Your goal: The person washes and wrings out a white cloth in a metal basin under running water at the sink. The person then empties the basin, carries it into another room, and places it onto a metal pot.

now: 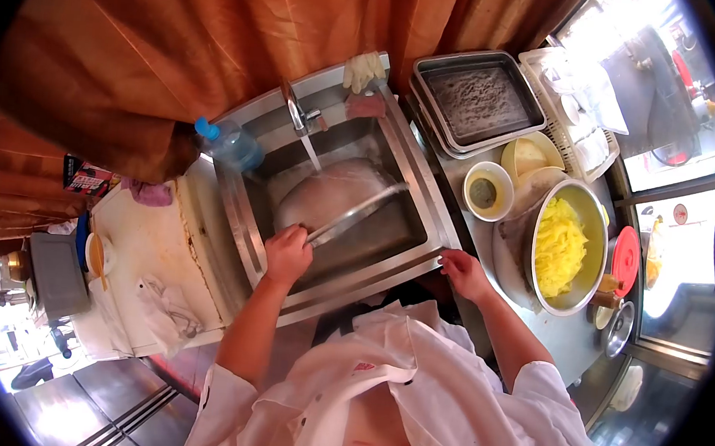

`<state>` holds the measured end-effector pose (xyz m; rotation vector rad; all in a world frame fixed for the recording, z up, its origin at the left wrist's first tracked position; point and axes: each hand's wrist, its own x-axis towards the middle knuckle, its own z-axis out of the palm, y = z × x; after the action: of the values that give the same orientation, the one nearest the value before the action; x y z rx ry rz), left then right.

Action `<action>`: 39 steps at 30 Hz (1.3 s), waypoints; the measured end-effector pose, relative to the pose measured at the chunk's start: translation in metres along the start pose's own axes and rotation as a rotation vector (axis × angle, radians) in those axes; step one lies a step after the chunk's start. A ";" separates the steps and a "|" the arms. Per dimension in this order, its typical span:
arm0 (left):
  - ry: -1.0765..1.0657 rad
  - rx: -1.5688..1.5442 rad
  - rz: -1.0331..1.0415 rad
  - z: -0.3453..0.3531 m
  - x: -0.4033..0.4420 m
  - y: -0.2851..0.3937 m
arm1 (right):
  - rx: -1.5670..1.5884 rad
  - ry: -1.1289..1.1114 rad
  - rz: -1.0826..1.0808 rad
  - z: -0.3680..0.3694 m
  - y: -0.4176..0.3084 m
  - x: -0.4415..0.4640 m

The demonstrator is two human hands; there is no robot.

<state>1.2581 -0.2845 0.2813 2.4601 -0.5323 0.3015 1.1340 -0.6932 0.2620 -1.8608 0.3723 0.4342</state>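
Note:
Over the near left part of the steel sink (345, 284), my left hand (289, 254) is closed on the rim of a round metal pan (335, 192), which is tilted in the basin. Water runs from the faucet (296, 113) onto the pan. The pan's exact shape is blurred. My right hand (462, 273) is near the sink's front right corner, its fingers curled and close together; whether they hold anything is too small to tell.
A blue-capped bottle (234, 144) stands at the sink's back left. On the right are a bowl of yellow shreds (590, 276), a small bowl (503, 177) and stacked trays (535, 119). A cutting board (145, 233) with a cloth (167, 313) lies left.

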 end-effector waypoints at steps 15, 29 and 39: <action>0.438 -0.900 -1.200 0.126 -0.050 -0.110 | -0.032 -0.008 0.089 -0.001 0.012 -0.011; 0.205 0.001 -0.622 -0.109 -0.128 -0.039 | 0.042 -0.371 -0.028 0.145 -0.100 0.145; 0.408 0.841 -1.142 -0.229 -0.246 -0.082 | 0.389 -0.291 0.158 0.218 -0.154 0.226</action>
<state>1.0534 -0.0126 0.3406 2.8427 1.3941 0.5720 1.3788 -0.4468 0.2189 -1.3734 0.3764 0.6797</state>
